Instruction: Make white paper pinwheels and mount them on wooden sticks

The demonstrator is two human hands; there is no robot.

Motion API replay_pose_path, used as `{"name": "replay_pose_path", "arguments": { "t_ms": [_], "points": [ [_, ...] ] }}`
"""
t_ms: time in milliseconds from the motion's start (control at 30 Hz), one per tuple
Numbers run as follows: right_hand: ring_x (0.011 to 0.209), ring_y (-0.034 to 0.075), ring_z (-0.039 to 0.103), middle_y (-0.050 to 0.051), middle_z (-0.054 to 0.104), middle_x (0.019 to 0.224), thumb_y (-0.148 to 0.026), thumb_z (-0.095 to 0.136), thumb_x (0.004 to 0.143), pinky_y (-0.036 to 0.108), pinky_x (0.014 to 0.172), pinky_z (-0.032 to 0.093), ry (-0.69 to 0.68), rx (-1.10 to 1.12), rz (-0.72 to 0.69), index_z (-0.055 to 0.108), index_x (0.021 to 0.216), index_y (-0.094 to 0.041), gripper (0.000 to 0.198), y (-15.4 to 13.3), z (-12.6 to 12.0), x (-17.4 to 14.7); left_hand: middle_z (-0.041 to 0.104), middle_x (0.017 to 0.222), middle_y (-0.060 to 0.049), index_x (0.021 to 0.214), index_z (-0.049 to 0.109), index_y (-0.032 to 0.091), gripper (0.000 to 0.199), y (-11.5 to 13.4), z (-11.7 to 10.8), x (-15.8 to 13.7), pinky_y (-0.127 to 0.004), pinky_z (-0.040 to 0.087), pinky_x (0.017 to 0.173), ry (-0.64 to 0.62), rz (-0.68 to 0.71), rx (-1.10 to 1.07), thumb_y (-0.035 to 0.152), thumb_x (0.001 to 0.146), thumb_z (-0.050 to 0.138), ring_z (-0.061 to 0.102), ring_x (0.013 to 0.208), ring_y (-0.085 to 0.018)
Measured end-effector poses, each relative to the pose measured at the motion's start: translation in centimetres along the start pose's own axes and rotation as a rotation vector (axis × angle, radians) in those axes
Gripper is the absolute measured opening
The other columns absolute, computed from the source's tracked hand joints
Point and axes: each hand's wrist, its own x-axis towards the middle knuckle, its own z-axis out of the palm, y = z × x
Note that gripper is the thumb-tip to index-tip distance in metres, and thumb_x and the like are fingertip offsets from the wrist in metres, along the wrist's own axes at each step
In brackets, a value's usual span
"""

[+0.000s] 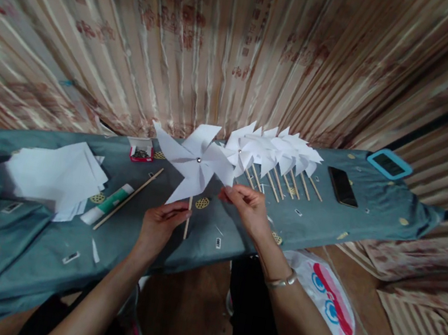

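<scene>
A white paper pinwheel (pixel 197 158) stands upright in front of me on a thin wooden stick. My left hand (pixel 161 226) pinches that stick just below the blades. At the pinwheel's right side, the closed fingers of my right hand (pixel 246 203) meet the tip of its lower right blade. A round pin head marks the centre of the wheel. Several finished paper pinwheels (pixel 272 150) lie overlapping in a row behind my right hand, their sticks pointing toward me.
On the left of the cloth-covered table (pixel 114 249) lie white paper sheets (pixel 50 171), a green and white glue tube (pixel 107 204) and a loose wooden stick (pixel 128 198). Behind sits a small red box (pixel 140 151). To the right are a phone (pixel 342 186) and a blue-framed device (pixel 389 164).
</scene>
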Motion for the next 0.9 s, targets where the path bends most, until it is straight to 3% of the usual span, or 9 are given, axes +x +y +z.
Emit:
{"name": "replay_pose_path", "arguments": {
  "t_ms": [500, 767, 833, 900],
  "points": [
    [0.064, 0.014, 0.064, 0.002, 0.074, 0.070, -0.055, 0.073, 0.072, 0.027, 0.064, 0.051, -0.209, 0.029, 0.022, 0.076, 0.068, -0.023, 0.032, 0.2, 2.1, -1.5, 0.076, 0.076, -0.005, 0.074, 0.076, 0.018, 0.032, 0.1, 0.1, 0.0, -0.036, 0.054, 0.082, 0.029, -0.010, -0.038, 0.036, 0.049, 0.085, 0.070, 0.078, -0.023],
    [0.063, 0.013, 0.061, 0.001, 0.071, 0.070, -0.055, 0.071, 0.075, 0.025, 0.063, 0.047, -0.484, -0.048, 0.053, 0.075, 0.073, -0.019, 0.037, 0.5, 2.3, -1.9, 0.077, 0.078, -0.006, 0.075, 0.076, 0.016, 0.036, 0.1, 0.0, 0.0, -0.036, 0.054, 0.080, 0.001, -0.014, -0.040, 0.039, 0.049, 0.084, 0.070, 0.078, -0.023],
    [0.061, 0.013, 0.061, 0.001, 0.071, 0.067, -0.057, 0.072, 0.073, 0.025, 0.061, 0.047, -0.473, -0.069, 0.067, 0.075, 0.071, -0.019, 0.038, 0.0, 1.2, -1.3, 0.077, 0.077, -0.005, 0.074, 0.076, 0.017, 0.035, 0.1, -0.1, 0.0, -0.035, 0.054, 0.081, 0.008, -0.015, -0.038, 0.038, 0.048, 0.085, 0.070, 0.077, -0.022],
    [0.057, 0.012, 0.058, 0.002, 0.070, 0.062, -0.059, 0.070, 0.074, 0.025, 0.058, 0.047, -0.312, -0.070, 0.029, 0.073, 0.067, -0.019, 0.040, -0.4, -0.2, -0.4, 0.076, 0.075, -0.005, 0.074, 0.076, 0.017, 0.035, 0.1, -0.1, -0.1, -0.035, 0.054, 0.080, 0.008, -0.021, -0.030, 0.039, 0.047, 0.085, 0.070, 0.076, -0.022]
  ]
}}
